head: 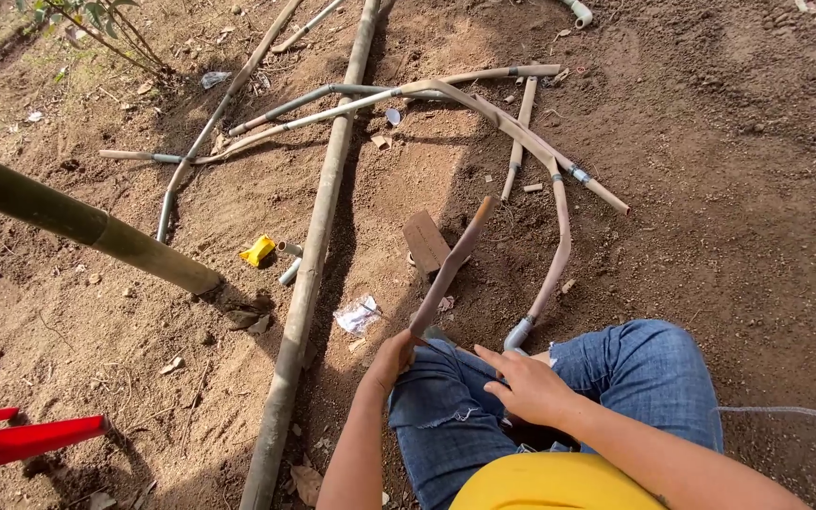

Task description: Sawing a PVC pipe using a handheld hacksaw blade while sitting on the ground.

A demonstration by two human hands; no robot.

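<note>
Yellow shirt hem (550,484), nearest item, at the bottom edge. Blue jeans (635,378), frayed at the knee, both legs bent as I sit on the bare brown soil (729,189).

Right hand (524,382): released, fingers spread, resting on my thigh, holding nothing.

Left hand (391,360): clenched around the lower end of a short dusty pipe piece (452,263), which rises slanting away from me to a cut tip.

Just beyond the knee: curved pipe (556,247) with a grey fitting (518,334) at its near end. Beside the held piece: brown cardboard scrap (425,240); clear plastic wrapper (358,314) on the dirt.

Left of these: long bamboo pole (309,274), lying from near me up to the top edge. Second, thicker bamboo pole (77,219) slanting in from the left. Red plastic chair (11,444), lower left corner.

Middle distance: yellow packet (258,249) beside two short grey pipe offcuts (289,262).

Far: tangle of joined pipes (380,94), crossing the long pole. Shrub (96,24), top left.
</note>
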